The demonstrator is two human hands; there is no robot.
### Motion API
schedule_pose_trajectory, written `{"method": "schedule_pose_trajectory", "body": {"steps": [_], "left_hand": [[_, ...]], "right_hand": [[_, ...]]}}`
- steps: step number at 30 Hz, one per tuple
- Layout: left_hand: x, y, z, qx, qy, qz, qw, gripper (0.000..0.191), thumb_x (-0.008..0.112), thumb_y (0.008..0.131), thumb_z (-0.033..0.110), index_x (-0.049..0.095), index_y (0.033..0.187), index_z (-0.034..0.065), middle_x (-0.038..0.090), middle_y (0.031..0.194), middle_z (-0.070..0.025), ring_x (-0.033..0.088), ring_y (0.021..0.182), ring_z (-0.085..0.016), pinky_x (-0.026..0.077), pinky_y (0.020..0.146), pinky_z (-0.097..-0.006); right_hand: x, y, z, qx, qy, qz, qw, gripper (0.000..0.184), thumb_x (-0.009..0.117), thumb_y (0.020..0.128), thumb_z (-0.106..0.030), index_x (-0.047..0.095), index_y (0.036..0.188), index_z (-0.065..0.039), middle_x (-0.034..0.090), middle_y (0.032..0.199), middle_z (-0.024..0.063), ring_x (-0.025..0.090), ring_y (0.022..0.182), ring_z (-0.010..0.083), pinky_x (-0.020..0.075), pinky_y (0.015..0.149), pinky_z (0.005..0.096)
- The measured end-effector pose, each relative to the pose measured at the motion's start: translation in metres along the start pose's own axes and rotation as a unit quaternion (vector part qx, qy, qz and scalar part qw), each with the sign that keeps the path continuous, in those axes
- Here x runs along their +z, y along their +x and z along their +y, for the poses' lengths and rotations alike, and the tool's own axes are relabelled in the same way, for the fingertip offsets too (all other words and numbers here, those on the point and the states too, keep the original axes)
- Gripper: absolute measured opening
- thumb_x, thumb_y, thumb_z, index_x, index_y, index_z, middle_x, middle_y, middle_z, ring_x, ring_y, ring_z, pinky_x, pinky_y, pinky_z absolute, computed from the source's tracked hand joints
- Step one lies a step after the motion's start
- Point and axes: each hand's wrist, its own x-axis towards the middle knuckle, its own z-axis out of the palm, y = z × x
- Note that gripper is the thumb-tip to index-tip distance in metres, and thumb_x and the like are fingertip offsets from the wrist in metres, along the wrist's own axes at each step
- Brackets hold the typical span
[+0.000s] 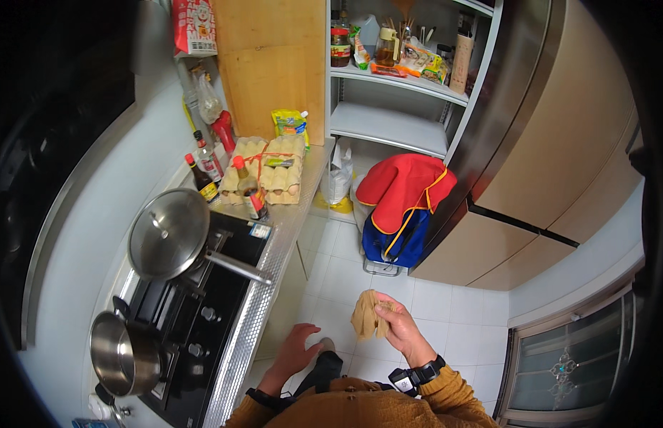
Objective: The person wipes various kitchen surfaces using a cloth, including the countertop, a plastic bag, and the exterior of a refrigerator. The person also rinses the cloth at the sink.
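My right hand (pixel 398 321) grips a crumpled tan cloth (pixel 367 315) between thumb and fingers, held out over the tiled floor. To its left, my left hand (pixel 297 348) has its thumb and fingers apart and holds nothing; it is beside the counter edge. On the black gas hob (pixel 224 305) stand a lidded steel pan (pixel 170 234), its handle reaching over the counter edge, and an uncovered steel pot (pixel 125 356). Behind the hob, egg trays (pixel 280 171) tied with red string sit next to a sauce bottle (pixel 249 192).
Two more bottles (pixel 203 179) stand by the wall. Past the counter are a metal shelf unit (pixel 390 125) with jars and packets, and a trolley bag (pixel 398 235) under a red cover. A tall cabinet or refrigerator (pixel 556 134) and a glazed door (pixel 566 369) are on the right.
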Motion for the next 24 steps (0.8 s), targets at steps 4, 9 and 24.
{"method": "schedule_pose_trajectory", "body": {"steps": [4,9,24], "left_hand": [[0.006,0.068,-0.009,-0.038,-0.058,-0.057,0.996,0.037,0.068,0.079,0.011,0.058,0.115,0.0049,0.056,0.113,-0.0127,0.056,0.104,-0.028,0.046,0.089,-0.0358],[0.023,0.137,-0.01,-0.065,-0.074,-0.115,0.989,0.035,0.067,0.08,0.012,0.058,0.114,0.006,0.056,0.111,-0.0106,0.057,0.1,-0.023,0.047,0.086,-0.034],[0.11,0.365,-0.068,-0.136,-0.078,0.001,0.988,0.03,0.067,0.083,0.01,0.061,0.112,0.0062,0.061,0.107,-0.012,0.061,0.093,-0.024,0.049,0.073,-0.0315]], "right_hand": [[-0.001,0.044,-0.049,-0.065,0.04,-0.035,0.996,0.046,0.054,0.09,0.001,0.044,0.135,0.002,0.058,0.122,0.0118,0.059,0.11,0.0214,0.0466,0.097,0.0332],[-0.019,0.089,-0.091,-0.114,0.059,0.054,0.99,0.05,0.049,0.089,0.004,0.04,0.138,0.002,0.054,0.129,0.0142,0.055,0.117,0.024,0.0428,0.102,0.0357],[-0.161,0.299,-0.326,-0.239,0.004,0.146,0.96,0.048,0.04,0.091,0.004,0.039,0.139,0.003,0.053,0.131,0.0162,0.055,0.118,0.0261,0.0428,0.103,0.0365]]}}
